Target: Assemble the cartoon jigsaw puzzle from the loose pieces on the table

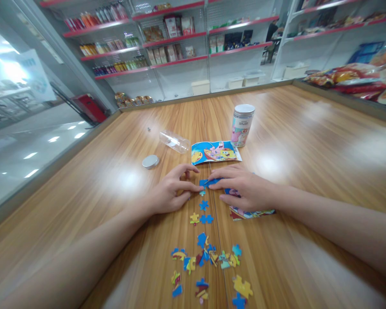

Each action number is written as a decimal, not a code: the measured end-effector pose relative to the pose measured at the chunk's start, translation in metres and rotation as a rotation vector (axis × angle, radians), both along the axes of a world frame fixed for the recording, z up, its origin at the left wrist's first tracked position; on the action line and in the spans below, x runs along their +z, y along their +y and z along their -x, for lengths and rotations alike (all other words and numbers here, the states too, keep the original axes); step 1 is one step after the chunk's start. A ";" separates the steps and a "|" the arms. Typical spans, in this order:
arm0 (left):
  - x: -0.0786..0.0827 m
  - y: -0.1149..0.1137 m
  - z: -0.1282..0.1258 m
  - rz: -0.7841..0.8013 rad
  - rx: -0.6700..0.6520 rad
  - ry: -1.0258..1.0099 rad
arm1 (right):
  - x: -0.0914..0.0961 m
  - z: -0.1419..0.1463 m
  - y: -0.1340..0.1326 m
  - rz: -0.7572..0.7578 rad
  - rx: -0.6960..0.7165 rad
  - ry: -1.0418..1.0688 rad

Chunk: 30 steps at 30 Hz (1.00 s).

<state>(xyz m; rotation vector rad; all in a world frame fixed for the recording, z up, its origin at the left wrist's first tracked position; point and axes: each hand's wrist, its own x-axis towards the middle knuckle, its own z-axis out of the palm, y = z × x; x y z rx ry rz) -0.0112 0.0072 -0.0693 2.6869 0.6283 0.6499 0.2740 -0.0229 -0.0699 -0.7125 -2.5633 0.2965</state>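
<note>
My left hand (173,191) and my right hand (241,189) meet over small blue puzzle pieces (209,183) on the wooden table (309,141). The fingertips of both hands pinch and press these pieces together. Under my right palm lies a partly joined section of the puzzle (251,212), mostly hidden. Several loose puzzle pieces (209,257) are scattered on the table in front of me. A printed picture sheet (215,152) lies just beyond my hands.
A lidded printed canister (242,125) stands behind the sheet. A clear empty tube (174,141) lies on its side, with a round metal lid (150,162) near it. Shelves of goods (167,38) line the back wall; packaged snacks (350,79) sit at the right.
</note>
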 end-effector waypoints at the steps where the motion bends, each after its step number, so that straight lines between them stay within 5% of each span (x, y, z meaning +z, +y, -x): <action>1: -0.001 0.001 0.000 0.002 0.008 -0.003 | 0.000 0.000 0.001 -0.004 -0.003 0.001; 15: 0.005 -0.002 0.004 0.071 -0.103 -0.085 | 0.000 -0.002 0.004 -0.009 -0.006 0.006; 19: 0.013 0.004 0.009 0.151 0.024 -0.174 | 0.000 -0.001 0.003 -0.012 -0.011 -0.003; 25: 0.022 0.012 0.016 0.181 -0.053 0.135 | -0.002 -0.002 0.004 -0.008 -0.005 -0.007; 30: 0.020 0.011 0.016 0.134 -0.084 0.163 | -0.004 -0.001 0.006 -0.016 0.016 0.019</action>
